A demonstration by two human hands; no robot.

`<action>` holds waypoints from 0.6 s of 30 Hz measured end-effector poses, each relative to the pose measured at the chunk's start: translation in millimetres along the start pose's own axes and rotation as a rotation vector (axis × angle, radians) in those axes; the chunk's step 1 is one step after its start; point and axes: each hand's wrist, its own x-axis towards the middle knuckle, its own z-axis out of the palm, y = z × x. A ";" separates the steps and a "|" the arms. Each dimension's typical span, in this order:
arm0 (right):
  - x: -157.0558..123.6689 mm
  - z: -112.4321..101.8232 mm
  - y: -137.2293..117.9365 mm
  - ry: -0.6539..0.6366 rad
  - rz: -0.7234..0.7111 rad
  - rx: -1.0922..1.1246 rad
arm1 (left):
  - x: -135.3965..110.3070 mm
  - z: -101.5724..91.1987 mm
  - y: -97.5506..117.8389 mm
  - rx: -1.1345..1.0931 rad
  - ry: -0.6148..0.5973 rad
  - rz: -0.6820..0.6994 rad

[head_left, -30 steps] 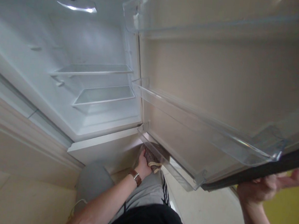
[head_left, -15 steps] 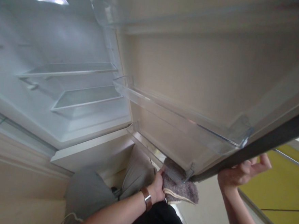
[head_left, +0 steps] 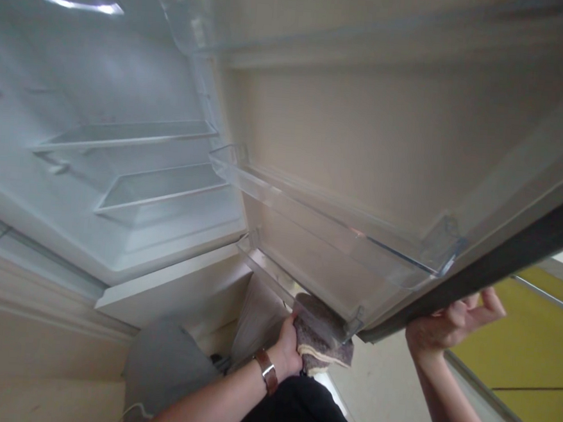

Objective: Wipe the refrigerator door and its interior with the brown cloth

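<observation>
My left hand (head_left: 287, 351), with a brown-strapped watch on the wrist, is closed round a folded grey-brown cloth (head_left: 323, 346) with a pale edge. The cloth lies against the lowest clear shelf (head_left: 269, 279) of an open refrigerator door (head_left: 378, 134), near its lower outer corner; the clear plastic covers part of it. At the right, my right hand (head_left: 450, 322) grips the door's dark outer edge (head_left: 504, 259), fingers curled and partly hidden behind it. Above the cloth, a second clear door shelf (head_left: 324, 214) crosses the door.
The lit refrigerator interior (head_left: 112, 83) with glass shelves (head_left: 162, 186) is at the left. Below it stands a pale drawer front or panel (head_left: 175, 284). Grey rounded fabric (head_left: 165, 363) lies lower left. Yellow cabinet fronts (head_left: 536, 357) stand beyond the door at the right.
My left hand and the cloth have shifted a little left along the lowest door shelf. My right hand stays on the door edge; the view has shifted slightly.
</observation>
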 end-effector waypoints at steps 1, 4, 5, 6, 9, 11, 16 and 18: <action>-0.2 -0.8 1.0 0.000 0.006 0.004 | -2.4 0.5 -3.9 0.009 0.006 -0.036; -0.7 -1.8 2.2 0.000 -0.005 0.027 | -13.6 2.3 -7.0 0.037 0.049 -0.049; -0.9 -1.7 2.0 -0.002 -0.008 0.035 | -18.2 2.9 -5.9 0.040 0.074 -0.028; -1.2 -1.3 1.6 -0.004 -0.008 0.044 | -22.9 3.4 -4.6 0.037 0.101 0.000; -2.2 0.5 1.0 0.004 -0.004 0.065 | -36.4 5.5 -3.7 0.034 0.180 0.097; -2.7 1.7 1.8 0.024 -0.006 0.078 | -43.8 7.8 -7.8 0.054 0.217 0.136; -2.9 0.5 8.9 0.059 0.033 0.067 | -48.7 16.3 -28.2 0.080 0.248 0.169; -2.3 -0.7 11.8 0.055 0.114 0.051 | -42.4 19.9 -36.4 0.083 0.238 0.159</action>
